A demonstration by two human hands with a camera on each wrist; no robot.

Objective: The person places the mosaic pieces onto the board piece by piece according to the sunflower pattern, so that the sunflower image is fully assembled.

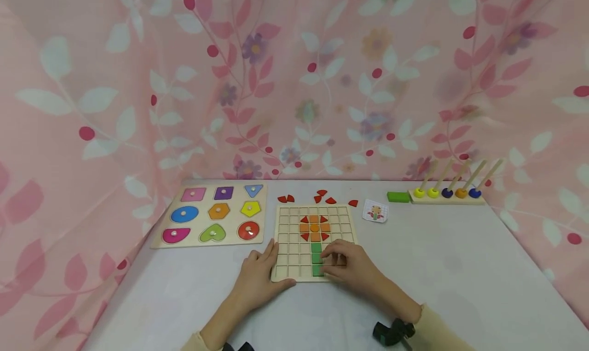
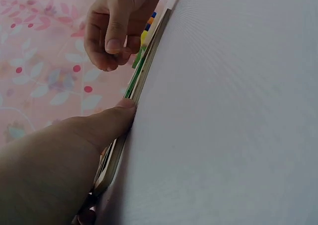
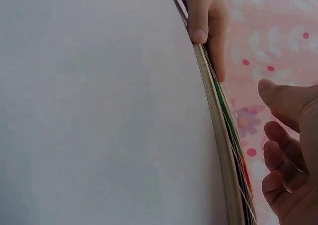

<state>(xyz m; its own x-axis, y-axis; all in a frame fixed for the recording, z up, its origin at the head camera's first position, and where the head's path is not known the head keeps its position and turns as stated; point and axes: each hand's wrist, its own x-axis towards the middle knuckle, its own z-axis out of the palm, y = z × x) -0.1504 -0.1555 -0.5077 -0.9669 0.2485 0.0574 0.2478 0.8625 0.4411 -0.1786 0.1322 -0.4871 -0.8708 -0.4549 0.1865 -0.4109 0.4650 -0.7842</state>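
Note:
A wooden grid board [image 1: 293, 259] lies on the white table. On it, orange squares [image 1: 314, 219] surround an orange disc [image 1: 314, 228], with red wedges [image 1: 304, 236] at the corners. Below them runs a column of green squares [image 1: 316, 258]. My left hand [image 1: 257, 275] rests at the board's near left corner, thumb along the front edge and straight fingers by the left side. My right hand [image 1: 352, 266] hovers over the green column, fingers loosely bent and thumb apart from them. In the right wrist view, nothing shows between its thumb [image 3: 285, 101] and fingers.
Several loose red wedges [image 1: 331, 200] lie behind the board, beside a small picture card [image 1: 375, 212]. A shape puzzle [image 1: 236, 241] with knobbed pieces sits at left. At back right are a green block [image 1: 398, 197] and a peg stand [image 1: 446, 200] with beads.

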